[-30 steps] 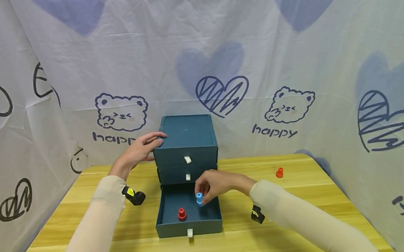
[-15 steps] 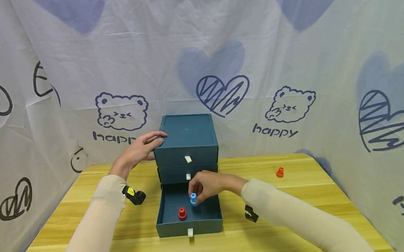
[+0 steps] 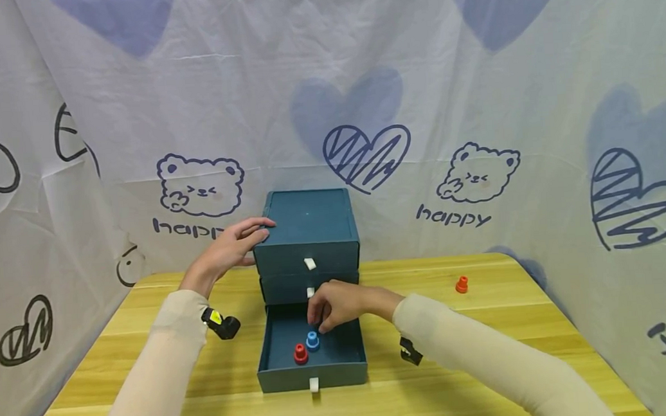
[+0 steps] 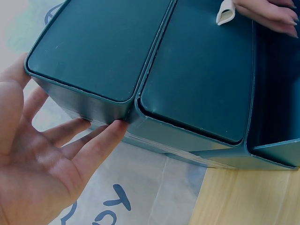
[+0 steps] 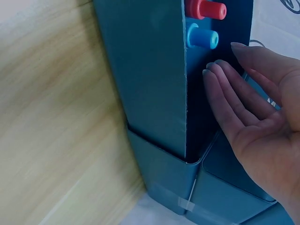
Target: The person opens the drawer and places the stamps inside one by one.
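A dark teal three-drawer box (image 3: 309,216) stands on the table with its bottom drawer (image 3: 287,379) pulled out. Inside that drawer a small blue stepped peg (image 3: 312,341) stands upright beside a similar red peg (image 3: 301,354). My right hand (image 3: 342,303) hovers over the drawer just behind the blue peg; in the right wrist view, a gap shows between its bent, empty fingers and the blue peg (image 5: 204,37). Against the box's upper left side rests my left hand (image 3: 226,251), fingers spread; the left wrist view shows its fingertips (image 4: 119,125) touching the side wall.
An orange-red peg (image 3: 461,285) stands on the wooden table (image 3: 438,387) to the right of the box. White tabs (image 3: 310,264) mark the drawer fronts. A printed white curtain (image 3: 279,108) hangs behind and at both sides.
My right hand moved left with the blue peg, set it down next to the red one and let go. The left hand stayed on the box.
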{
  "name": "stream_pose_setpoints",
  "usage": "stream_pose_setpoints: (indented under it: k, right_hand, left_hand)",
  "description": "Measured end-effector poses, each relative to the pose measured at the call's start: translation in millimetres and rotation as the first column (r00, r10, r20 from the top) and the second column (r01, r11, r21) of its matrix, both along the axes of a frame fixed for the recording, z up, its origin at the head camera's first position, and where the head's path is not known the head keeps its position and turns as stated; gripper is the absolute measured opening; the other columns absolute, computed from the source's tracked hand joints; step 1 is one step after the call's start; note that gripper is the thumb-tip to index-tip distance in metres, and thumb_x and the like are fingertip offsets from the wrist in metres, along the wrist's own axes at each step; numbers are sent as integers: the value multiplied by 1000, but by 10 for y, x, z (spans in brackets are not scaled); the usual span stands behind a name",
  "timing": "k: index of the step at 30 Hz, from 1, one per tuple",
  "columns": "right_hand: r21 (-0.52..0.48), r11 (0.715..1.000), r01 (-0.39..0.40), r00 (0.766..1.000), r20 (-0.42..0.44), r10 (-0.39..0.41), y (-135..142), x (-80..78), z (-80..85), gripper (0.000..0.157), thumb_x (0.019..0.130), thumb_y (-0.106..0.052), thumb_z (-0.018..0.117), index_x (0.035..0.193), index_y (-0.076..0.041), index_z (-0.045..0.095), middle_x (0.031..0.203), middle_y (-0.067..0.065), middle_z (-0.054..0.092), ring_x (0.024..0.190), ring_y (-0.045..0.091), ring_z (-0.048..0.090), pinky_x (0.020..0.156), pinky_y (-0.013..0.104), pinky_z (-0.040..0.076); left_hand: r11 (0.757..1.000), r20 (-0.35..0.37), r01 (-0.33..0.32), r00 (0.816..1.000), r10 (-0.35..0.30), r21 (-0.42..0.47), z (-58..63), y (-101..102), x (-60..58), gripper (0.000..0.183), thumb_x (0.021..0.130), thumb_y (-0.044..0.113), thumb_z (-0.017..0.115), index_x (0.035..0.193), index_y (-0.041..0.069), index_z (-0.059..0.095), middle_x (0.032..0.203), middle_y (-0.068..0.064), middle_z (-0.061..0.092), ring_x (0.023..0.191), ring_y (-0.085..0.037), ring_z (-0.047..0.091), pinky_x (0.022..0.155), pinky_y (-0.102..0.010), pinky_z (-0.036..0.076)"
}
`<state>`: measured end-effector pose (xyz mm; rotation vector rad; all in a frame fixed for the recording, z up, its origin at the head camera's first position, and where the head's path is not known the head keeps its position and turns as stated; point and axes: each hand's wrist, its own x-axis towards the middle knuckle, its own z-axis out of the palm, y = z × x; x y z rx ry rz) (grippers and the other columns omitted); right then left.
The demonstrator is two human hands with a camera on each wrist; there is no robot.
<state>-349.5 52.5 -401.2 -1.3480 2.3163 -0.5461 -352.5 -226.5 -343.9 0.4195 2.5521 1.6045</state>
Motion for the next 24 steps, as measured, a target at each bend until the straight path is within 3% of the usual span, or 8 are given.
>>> stream_pose_setpoints:
  k: [7, 14, 24]
  right_hand:
    - [-10, 1000, 15, 1000, 12, -15, 100, 1, 40, 23, 90, -10, 79, 113, -6, 76, 111, 9, 78, 92, 6, 70, 82, 14, 56]
    - [-53, 998, 33, 999, 42, -31, 255, -30, 106, 26, 90, -9, 79, 114, -2, 75, 115, 13, 77, 93, 11, 73, 82, 16, 59]
    - [-87, 994, 70, 995, 74, -63, 511, -32, 207, 24, 90, -10, 79, 114, -7, 76, 117, 16, 76, 94, 9, 72, 84, 19, 60]
  left_hand:
    - [1000, 5, -3, 1000, 3, 2, 8, 2, 12, 47, 109, 41, 50, 151, 20, 49, 170, -13, 29, 156, -41, 29, 115, -68, 40]
    - [1000, -2, -2, 1000, 2, 4, 11, 7, -1, 45, 109, 39, 50, 150, 18, 50, 170, -13, 28, 156, -42, 29, 114, -69, 40]
    - [1000, -1, -4, 1000, 3, -4, 9, 21, -1, 45, 109, 39, 50, 150, 18, 50, 170, -13, 29, 155, -42, 30, 114, -69, 40]
